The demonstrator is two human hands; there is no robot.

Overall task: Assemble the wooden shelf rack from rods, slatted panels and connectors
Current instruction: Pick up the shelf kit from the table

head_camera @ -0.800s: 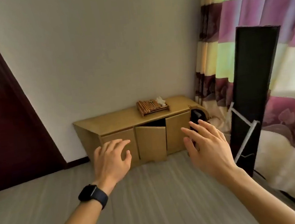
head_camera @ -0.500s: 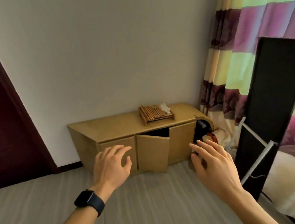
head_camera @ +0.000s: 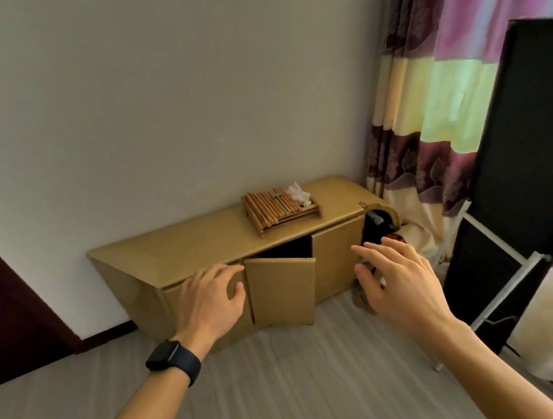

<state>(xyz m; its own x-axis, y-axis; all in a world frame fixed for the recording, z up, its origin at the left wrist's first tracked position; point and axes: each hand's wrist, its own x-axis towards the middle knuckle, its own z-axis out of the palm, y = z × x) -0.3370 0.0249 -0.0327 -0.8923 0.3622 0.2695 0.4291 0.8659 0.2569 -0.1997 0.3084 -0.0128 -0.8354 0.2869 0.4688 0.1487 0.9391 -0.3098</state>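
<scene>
Over against the pale wall, head cam view, sits a low tan cabinet (head_camera: pixel 202 238) with three doors, and the middle door (head_camera: pixel 283 294) hangs ajar with a dark gap behind it. On top of the cabinet, toward its right half, is the stack of slatted panels (head_camera: pixel 268 212), flat and a bit skewed to the cabinet's edge. A small T-shaped tool (head_camera: pixel 279 199) lies across the slats, and a little heap of white connectors (head_camera: pixel 298 193) sits at the stack's back right corner. Nobody's touching any of it. The left hand (head_camera: pixel 209 299), black watch (head_camera: pixel 173 359) on its wrist, is held out in front of the left door, fingers loosely curved and holding nothing. The right hand (head_camera: pixel 400 281) is out in front of the cabinet's right end, fingers spread and relaxed, also holding nothing. Both are well short of the stack. Can't tell if either hand actually touches the cabinet front. Some dark and red stuff (head_camera: pixel 379 228) is tucked at the cabinet's right end, too murky to make out. Right of that hangs a striped curtain (head_camera: pixel 443 87), with a black panel on a white stand (head_camera: pixel 521 164) leaning in front of it. Far left is a dark door (head_camera: pixel 0 309), and the floor (head_camera: pixel 289 397) is grey.
</scene>
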